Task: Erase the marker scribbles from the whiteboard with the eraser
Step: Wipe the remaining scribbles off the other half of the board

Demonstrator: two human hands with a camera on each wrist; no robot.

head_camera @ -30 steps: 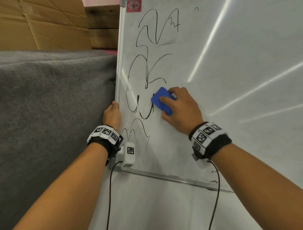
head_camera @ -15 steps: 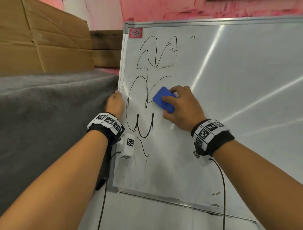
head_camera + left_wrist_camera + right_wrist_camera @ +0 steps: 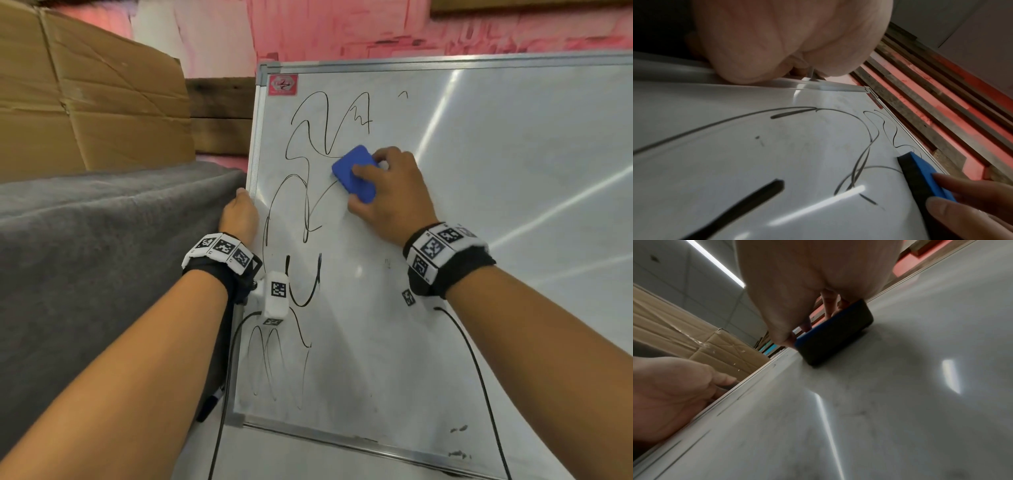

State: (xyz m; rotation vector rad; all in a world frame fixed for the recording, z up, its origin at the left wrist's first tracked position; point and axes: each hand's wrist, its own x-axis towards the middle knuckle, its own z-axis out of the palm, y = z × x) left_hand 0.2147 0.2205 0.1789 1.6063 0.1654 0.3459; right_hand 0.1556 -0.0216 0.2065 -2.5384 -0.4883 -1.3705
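A whiteboard (image 3: 479,205) leans upright, with black marker scribbles (image 3: 308,137) running down its left part. My right hand (image 3: 387,192) grips a blue eraser (image 3: 354,173) with a dark felt face (image 3: 914,178) and presses it flat on the board, just under the top scribbles. Thumb and fingers curl over the eraser's blue back (image 3: 812,334). My left hand (image 3: 239,216) grips the board's left metal frame (image 3: 255,144), fingers curled behind the edge (image 3: 723,381). More scribbles (image 3: 301,284) lie below, near my left wrist.
A grey blanket (image 3: 102,257) covers a raised surface left of the board. Cardboard boxes (image 3: 85,102) stand behind it, against a pink wall (image 3: 342,31). A black marker (image 3: 209,404) sticks out beside the board's lower left corner. Cables hang from both wrist cameras.
My right hand has slid the eraser upward along the board, and strokes in the middle scribbles are gone. The view has tilted up. My left hand keeps its hold on the frame.
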